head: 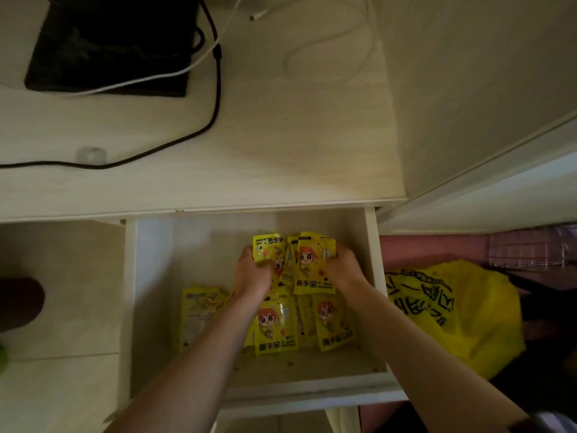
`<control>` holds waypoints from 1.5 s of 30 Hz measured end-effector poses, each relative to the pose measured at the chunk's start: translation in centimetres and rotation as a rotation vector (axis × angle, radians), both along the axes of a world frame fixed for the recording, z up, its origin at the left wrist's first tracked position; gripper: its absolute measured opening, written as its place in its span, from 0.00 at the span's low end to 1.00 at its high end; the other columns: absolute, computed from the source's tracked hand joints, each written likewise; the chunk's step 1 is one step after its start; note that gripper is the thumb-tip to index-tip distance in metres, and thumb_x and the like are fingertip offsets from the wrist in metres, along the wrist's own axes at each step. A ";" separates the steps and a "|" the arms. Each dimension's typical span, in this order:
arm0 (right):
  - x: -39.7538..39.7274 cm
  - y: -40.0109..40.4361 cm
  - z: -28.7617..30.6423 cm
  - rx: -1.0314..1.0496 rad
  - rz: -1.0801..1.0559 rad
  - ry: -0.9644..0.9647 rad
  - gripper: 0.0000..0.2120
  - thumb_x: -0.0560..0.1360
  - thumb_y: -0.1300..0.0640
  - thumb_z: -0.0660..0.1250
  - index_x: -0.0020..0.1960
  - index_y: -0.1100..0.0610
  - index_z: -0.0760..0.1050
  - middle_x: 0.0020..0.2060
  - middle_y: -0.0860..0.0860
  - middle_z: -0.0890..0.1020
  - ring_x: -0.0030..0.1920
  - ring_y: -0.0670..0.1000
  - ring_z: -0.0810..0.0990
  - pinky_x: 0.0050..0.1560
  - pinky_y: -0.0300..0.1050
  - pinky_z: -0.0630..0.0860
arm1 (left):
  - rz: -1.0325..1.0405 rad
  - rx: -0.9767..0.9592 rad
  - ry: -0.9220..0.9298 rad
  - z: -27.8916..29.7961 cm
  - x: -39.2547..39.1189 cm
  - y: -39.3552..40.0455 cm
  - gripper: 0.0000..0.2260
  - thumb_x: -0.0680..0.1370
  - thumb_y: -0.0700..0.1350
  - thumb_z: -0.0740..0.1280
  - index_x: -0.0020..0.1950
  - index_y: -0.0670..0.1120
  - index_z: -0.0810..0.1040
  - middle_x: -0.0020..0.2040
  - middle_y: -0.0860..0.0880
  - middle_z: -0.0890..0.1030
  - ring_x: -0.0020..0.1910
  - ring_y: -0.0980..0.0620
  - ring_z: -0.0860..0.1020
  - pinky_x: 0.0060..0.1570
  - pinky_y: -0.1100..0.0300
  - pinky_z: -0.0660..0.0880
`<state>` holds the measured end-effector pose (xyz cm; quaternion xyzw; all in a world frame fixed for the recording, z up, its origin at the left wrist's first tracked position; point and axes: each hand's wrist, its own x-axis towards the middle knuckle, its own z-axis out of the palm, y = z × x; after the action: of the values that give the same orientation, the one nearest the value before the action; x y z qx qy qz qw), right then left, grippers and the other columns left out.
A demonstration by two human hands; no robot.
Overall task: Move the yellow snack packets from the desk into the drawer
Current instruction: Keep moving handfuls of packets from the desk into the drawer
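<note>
Both hands — left hand, right hand — clench a bunch of glossy yellow snack packets between them, directly above the open pale wooden drawer — long axes pointing away.

Both bare forearms reach in from six o'clock toward twelve, converging, the left hand at nine o'clock and the right hand at three, fingers curled inward, gripping between them.
</note>
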<state>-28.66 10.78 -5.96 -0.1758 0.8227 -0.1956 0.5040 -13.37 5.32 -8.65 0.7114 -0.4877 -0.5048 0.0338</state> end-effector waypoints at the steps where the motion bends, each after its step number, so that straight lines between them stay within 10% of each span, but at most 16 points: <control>1: 0.1 0.1 0.2 -0.004 0.008 0.020 0.11 0.78 0.64 0.56 0.52 0.57 0.77 0.45 0.53 0.82 0.44 0.52 0.81 0.37 0.41 0.76 | -0.031 0.014 -0.023 -0.1 0.1 -0.1 0.10 0.77 0.37 0.64 0.58 0.43 0.73 0.51 0.44 0.79 0.40 0.51 0.77 0.36 0.61 0.71; 10: 1.5 3.7 2.3 0.173 0.126 0.059 0.14 0.80 0.61 0.57 0.65 0.61 0.64 0.58 0.59 0.77 0.55 0.58 0.77 0.49 0.48 0.73 | -0.314 -0.071 -0.151 2.0 2.9 0.8 0.27 0.75 0.43 0.69 0.72 0.45 0.66 0.67 0.44 0.75 0.67 0.41 0.69 0.65 0.46 0.69; 16: 2.4 5.8 5.3 0.112 0.204 0.093 0.16 0.78 0.62 0.59 0.64 0.60 0.63 0.50 0.56 0.78 0.46 0.55 0.78 0.38 0.44 0.74 | -0.259 -0.134 -0.132 6.6 5.2 1.8 0.23 0.75 0.36 0.65 0.70 0.44 0.69 0.66 0.44 0.75 0.59 0.43 0.76 0.54 0.48 0.77; 20: 3.9 7.1 7.7 0.070 0.335 0.113 0.21 0.78 0.61 0.59 0.69 0.58 0.59 0.54 0.57 0.77 0.50 0.56 0.79 0.41 0.46 0.75 | -0.242 -0.144 -0.091 9.4 6.9 3.7 0.21 0.78 0.40 0.66 0.71 0.44 0.69 0.65 0.46 0.77 0.39 0.51 0.80 0.32 0.69 0.74; 26: 7.2 8.0 11.0 -0.052 0.660 0.222 0.24 0.79 0.59 0.57 0.73 0.58 0.56 0.59 0.60 0.76 0.53 0.59 0.79 0.46 0.51 0.77 | -0.248 -0.282 -0.119 13.1 10.4 8.4 0.19 0.76 0.40 0.67 0.67 0.46 0.74 0.57 0.47 0.82 0.56 0.49 0.79 0.55 0.54 0.76; 45: 25.5 5.8 13.1 -0.274 1.456 0.307 0.20 0.80 0.55 0.57 0.69 0.59 0.63 0.62 0.58 0.74 0.62 0.59 0.73 0.56 0.52 0.73 | 0.306 -0.296 -0.318 15.6 24.7 19.2 0.11 0.79 0.44 0.61 0.61 0.48 0.75 0.49 0.49 0.82 0.49 0.50 0.79 0.46 0.58 0.76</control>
<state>-3.12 16.59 7.12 -0.7611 0.5280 0.1129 0.3593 11.37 24.55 6.98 0.8346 -0.4423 -0.2989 0.1360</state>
